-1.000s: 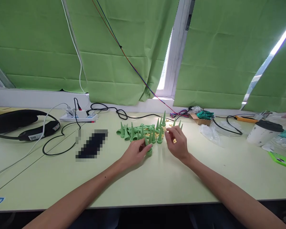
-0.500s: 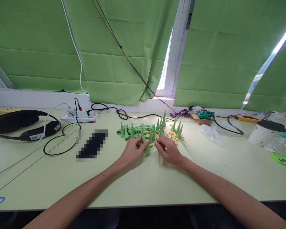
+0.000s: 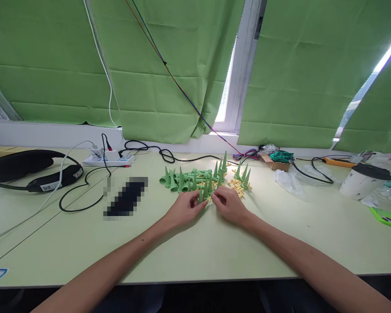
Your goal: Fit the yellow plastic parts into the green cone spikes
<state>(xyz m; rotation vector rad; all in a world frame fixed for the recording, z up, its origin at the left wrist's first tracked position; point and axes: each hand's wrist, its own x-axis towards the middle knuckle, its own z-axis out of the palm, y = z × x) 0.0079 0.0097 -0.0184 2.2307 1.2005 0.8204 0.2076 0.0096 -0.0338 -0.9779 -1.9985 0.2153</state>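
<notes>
My left hand (image 3: 186, 208) is closed, its thumb and fingers around a small green cone-shaped piece (image 3: 200, 197) that points upward near the table. Just to the right, my right hand (image 3: 230, 206) is closed in a pinch, its fingertips facing the left hand; what they hold, if anything, is too small to make out. Tiny yellow pieces (image 3: 237, 187) lie in a pile behind the right hand, some of them between the two hands. Several more green cones (image 3: 224, 161) stand upright beyond my fingers, and other green pieces (image 3: 198, 176) lie in a heap.
On the left are a black headband-like device (image 3: 54, 184), a power strip (image 3: 109, 158) with cables, and a pixelated dark object (image 3: 126, 198). To the right sit a small cardboard box (image 3: 275, 163), clear plastic bags (image 3: 289, 182), a lidded cup (image 3: 363, 182) and a bright green phone-like object (image 3: 387, 218).
My left hand has shifted slightly right and down. The green cone in its fingers has gone from leaning to nearly upright and sits lower. My right hand has barely moved.
</notes>
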